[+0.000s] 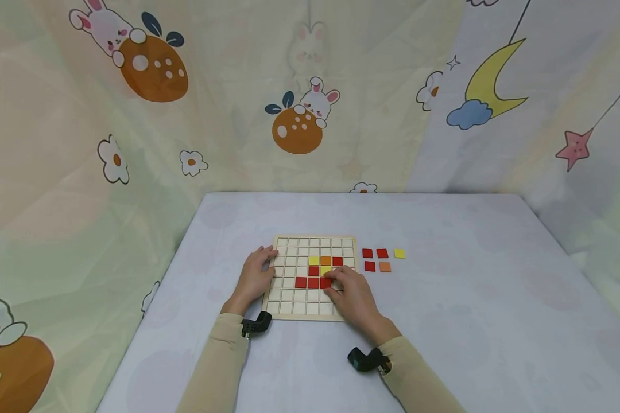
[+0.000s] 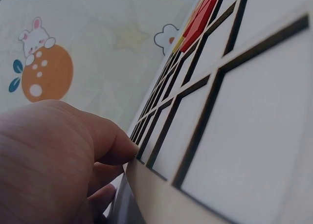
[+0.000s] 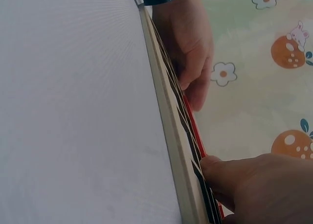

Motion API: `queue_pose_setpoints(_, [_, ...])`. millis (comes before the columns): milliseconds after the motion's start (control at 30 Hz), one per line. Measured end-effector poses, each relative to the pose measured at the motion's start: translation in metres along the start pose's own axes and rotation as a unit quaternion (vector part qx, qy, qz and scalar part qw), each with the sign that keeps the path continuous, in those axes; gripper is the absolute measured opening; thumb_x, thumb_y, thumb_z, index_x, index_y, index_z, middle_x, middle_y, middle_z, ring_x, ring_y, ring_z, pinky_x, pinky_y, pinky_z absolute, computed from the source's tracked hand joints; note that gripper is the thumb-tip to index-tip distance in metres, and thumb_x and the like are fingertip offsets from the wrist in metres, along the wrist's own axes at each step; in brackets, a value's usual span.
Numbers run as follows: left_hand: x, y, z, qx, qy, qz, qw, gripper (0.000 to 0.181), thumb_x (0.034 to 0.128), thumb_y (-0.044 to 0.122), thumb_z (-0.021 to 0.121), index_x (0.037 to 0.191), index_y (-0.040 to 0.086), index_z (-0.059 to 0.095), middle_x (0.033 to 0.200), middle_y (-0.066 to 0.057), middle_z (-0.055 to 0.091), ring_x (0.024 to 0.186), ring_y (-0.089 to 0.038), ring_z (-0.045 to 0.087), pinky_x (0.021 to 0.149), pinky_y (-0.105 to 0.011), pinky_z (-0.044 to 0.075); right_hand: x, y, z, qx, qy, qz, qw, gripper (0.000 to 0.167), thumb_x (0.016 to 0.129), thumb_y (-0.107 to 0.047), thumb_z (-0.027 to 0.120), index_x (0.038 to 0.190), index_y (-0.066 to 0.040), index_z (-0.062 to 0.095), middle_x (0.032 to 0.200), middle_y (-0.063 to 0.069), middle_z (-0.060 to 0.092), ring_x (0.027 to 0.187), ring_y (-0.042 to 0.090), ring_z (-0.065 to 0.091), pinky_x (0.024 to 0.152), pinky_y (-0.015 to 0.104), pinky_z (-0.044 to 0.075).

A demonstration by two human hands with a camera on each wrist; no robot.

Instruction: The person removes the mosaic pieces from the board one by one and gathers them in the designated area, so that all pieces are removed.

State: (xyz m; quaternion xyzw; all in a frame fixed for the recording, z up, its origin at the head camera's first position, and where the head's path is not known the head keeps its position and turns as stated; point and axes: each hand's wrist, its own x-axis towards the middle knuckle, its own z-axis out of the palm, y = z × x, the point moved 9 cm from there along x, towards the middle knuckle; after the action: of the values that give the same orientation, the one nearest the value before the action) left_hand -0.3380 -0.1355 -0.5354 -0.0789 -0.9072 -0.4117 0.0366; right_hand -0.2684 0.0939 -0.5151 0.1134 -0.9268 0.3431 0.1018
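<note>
A light wooden grid board [image 1: 284,310] lies on the table, with red, orange and yellow square tiles set in some of its cells. At its left edge, my left hand [image 1: 253,277] grips the rim; the left wrist view shows the thumb [image 2: 115,141] against the border and other fingers lower at the side. My right hand [image 1: 355,295] is over the board's right half, index finger and thumb about a red tile [image 1: 325,283] at the right end of a red row. In the right wrist view the right thumb [image 3: 220,172] meets the board's surface; the fingertips are partly hidden.
Right of the board lie several loose tiles: red tiles [image 1: 367,253], an orange tile [image 1: 385,267] and a yellow tile [image 1: 399,253]. A pale cloth covers the table [image 1: 470,298]. Printed fabric walls [image 1: 227,69] stand behind and beside it.
</note>
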Motion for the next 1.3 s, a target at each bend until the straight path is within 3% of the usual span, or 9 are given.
queue_pose_setpoints(300, [-0.001, 0.001, -0.002, -0.003, -0.001, -0.002, 1.0, 0.04, 0.0916, 0.002, 0.054, 0.131, 0.003, 0.06, 0.148, -0.013, 0.047, 0.146, -0.031, 0.026, 0.124, -0.043, 0.013, 0.0, -0.003, -0.001, -0.038, 0.011, -0.009, 0.9992, 0.032, 0.081, -0.021, 0.081, 0.111, -0.014, 0.074, 0.102, -0.002, 0.064, 0.089, 0.015, 0.059, 0.075, 0.027, 0.055])
queue_pose_setpoints(567, [0.0, 0.001, -0.001, -0.009, 0.001, -0.002, 1.0, 0.041, 0.0904, 0.001, 0.054, 0.131, 0.003, 0.06, 0.148, -0.012, 0.047, 0.146, -0.03, 0.026, 0.124, -0.042, 0.012, -0.001, 0.001, -0.004, 0.005, 0.012, 0.001, 0.9999, 0.032, 0.084, -0.022, 0.078, 0.114, -0.015, 0.071, 0.107, -0.004, 0.064, 0.083, 0.011, 0.052, 0.066, 0.024, 0.05])
queue_pose_setpoints(1033, [-0.001, 0.0, -0.001, -0.011, -0.007, -0.006, 0.9999, 0.04, 0.092, 0.002, 0.053, 0.131, 0.003, 0.06, 0.149, -0.011, 0.046, 0.146, -0.029, 0.025, 0.124, -0.04, 0.011, 0.003, 0.018, -0.016, 0.023, 0.02, 0.034, 0.9989, 0.031, 0.087, -0.016, 0.074, 0.118, -0.014, 0.068, 0.108, -0.004, 0.058, 0.094, 0.014, 0.059, 0.082, 0.03, 0.059])
queue_pose_setpoints(1300, [0.0, -0.002, 0.001, -0.008, -0.007, -0.011, 0.9999, 0.041, 0.092, 0.002, 0.053, 0.132, 0.004, 0.06, 0.149, -0.01, 0.045, 0.147, -0.028, 0.024, 0.124, -0.041, 0.011, 0.004, 0.026, -0.023, 0.02, 0.033, 0.036, 0.9986, 0.03, 0.088, -0.018, 0.074, 0.117, -0.013, 0.069, 0.109, -0.002, 0.058, 0.092, 0.016, 0.057, 0.076, 0.03, 0.056])
